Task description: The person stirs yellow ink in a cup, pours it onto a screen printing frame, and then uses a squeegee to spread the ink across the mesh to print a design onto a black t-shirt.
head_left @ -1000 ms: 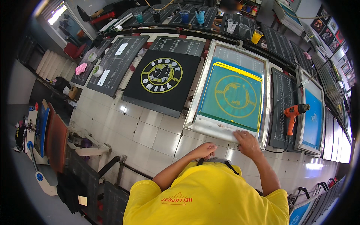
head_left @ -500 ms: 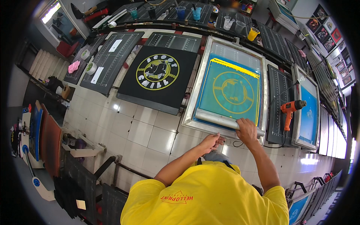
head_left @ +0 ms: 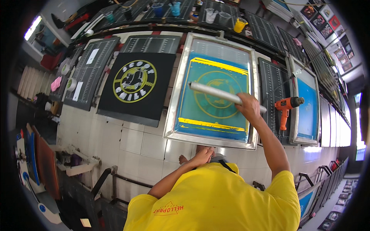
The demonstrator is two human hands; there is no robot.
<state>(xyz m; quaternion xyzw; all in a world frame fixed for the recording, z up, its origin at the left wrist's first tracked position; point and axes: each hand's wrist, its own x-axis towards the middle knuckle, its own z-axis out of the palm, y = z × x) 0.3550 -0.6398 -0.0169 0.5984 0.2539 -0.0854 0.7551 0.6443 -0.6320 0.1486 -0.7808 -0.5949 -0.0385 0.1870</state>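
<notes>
My right hand (head_left: 248, 106) grips a long silver squeegee (head_left: 216, 93) near its right end. The squeegee is held tilted above a metal-framed printing screen (head_left: 168, 133), over the round emblem (head_left: 216, 107) in the blue-green mesh. One band of yellow ink (head_left: 219, 66) lies along the far side of the mesh and another along the near side. In front of my waist, below the screen's near edge, my left hand (head_left: 204, 155) is closed with fingers curled; whatever it may hold is hidden. Left of the screen, a black cloth (head_left: 104, 92) with a yellow-and-white round print lies on a board.
An orange heat gun (head_left: 284, 109) stands right of the screen, beside another blue-meshed screen (head_left: 308, 104). More black printing boards (head_left: 86, 84) are to the left. Behind the rail are a yellow pitcher (head_left: 240, 25) and several plastic cups (head_left: 211, 16). White tiles (head_left: 146, 144) cover the floor.
The squeegee has been lifted from the screen's near end and swung up over the emblem by my right hand, exposing a near band of yellow ink. My left hand has drawn back toward my waist.
</notes>
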